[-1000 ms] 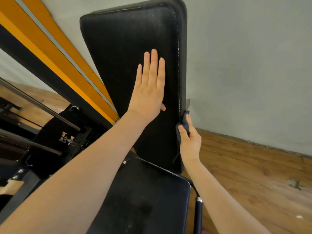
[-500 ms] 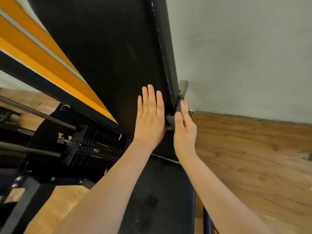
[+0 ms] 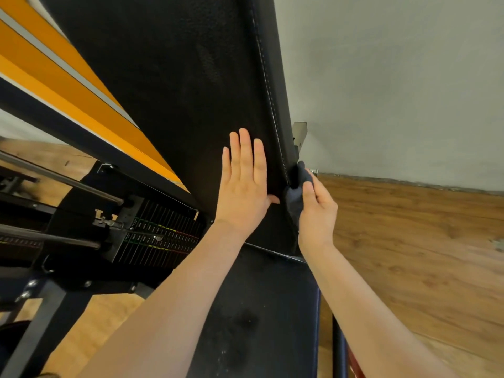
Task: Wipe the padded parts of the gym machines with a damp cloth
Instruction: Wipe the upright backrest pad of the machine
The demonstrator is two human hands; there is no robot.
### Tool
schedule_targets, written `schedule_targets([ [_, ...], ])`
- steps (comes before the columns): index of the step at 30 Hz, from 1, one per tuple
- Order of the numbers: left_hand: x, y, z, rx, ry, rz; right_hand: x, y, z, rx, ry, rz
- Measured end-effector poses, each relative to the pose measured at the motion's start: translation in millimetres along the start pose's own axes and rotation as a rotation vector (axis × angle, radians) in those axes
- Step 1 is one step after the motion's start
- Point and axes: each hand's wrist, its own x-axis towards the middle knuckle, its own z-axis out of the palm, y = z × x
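1. Tall black stitched vinyl back pad (image 3: 177, 91) stands upright, filling the view from 10 to 1 o'clock; left hand (image 3: 244, 186) lies flat on its lower face, fingers straight and together, grip holding nothing.
2. Right hand (image 3: 316, 211) at the pad's right edge, near centre; grip pinches a dark grey-blue cloth (image 3: 296, 197) against the edge seam.
3. Black padded seat (image 3: 261, 317) at 6 o'clock, below the pad; dusty marks visible.
4. Black weight stack with coloured labels (image 3: 158, 238) at 9 o'clock; brown wooden floor (image 3: 422, 255) at 3 o'clock; grey wall (image 3: 395, 85) at 1 o'clock.
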Motion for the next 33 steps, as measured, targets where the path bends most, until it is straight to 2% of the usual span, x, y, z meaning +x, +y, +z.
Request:
schedule_targets([
  [4,-2,-3,1,0.015,0.000,0.007,-1,-11,11,-0.013,-0.078,-0.118],
  [9,-4,-7,6,-0.034,0.024,0.035,1,16,3,-0.229,-0.232,-0.188],
  [14,-29,-11,20,0.026,-0.081,0.102,-2,43,-8,-0.238,-0.169,-0.148],
  [17,-32,-3,23,0.077,-0.127,0.067,-12,67,-17,-0.213,-0.109,-0.029],
  [21,-30,4,24,0.100,-0.123,0.027,-19,77,-31,-0.239,-0.185,0.077],
  [26,-30,5,31,0.087,-0.129,0.013,-22,75,-29,-0.442,-0.275,-0.017],
  [30,-34,5,38,0.078,-0.139,0.035,-20,86,-28,-0.567,-0.215,-0.094],
  [33,-54,5,46,0.098,-0.231,0.082,-20,96,-30,-0.592,-0.180,-0.175],
])
